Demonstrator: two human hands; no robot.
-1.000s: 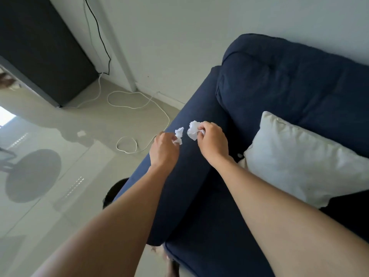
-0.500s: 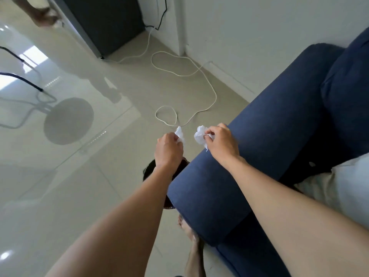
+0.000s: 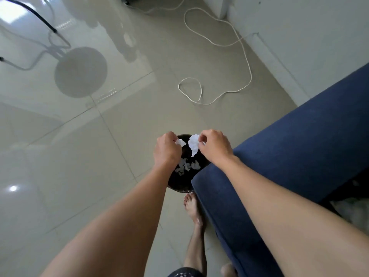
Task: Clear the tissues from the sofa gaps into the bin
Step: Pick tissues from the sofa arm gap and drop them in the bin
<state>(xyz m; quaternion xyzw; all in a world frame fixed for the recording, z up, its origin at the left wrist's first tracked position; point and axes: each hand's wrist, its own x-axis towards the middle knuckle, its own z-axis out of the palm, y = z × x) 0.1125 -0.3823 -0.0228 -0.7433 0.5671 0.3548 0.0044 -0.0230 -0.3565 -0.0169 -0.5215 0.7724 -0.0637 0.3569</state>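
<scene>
Both hands have swung from over the sofa arm (image 3: 299,140) to above the bin (image 3: 180,185); left hand (image 3: 166,150) pinches small tissue (image 3: 181,142), right hand (image 3: 214,145) pinches larger tissue (image 3: 193,144), so release should come next.

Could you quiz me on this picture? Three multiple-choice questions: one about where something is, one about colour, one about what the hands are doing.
1. Where is the bin?
A. on the sofa
B. on the floor beside the sofa arm
C. by the cord

2. What colour is the sofa?
A. navy
B. grey
C. red

3. What are the hands doing?
A. both empty
B. one holds a tissue
C. each holds a tissue

Answers:
1 B, it stands against the arm's end.
2 A, dark blue fabric.
3 C, left hand pinches a small tissue, right hand a bigger tissue.
</scene>
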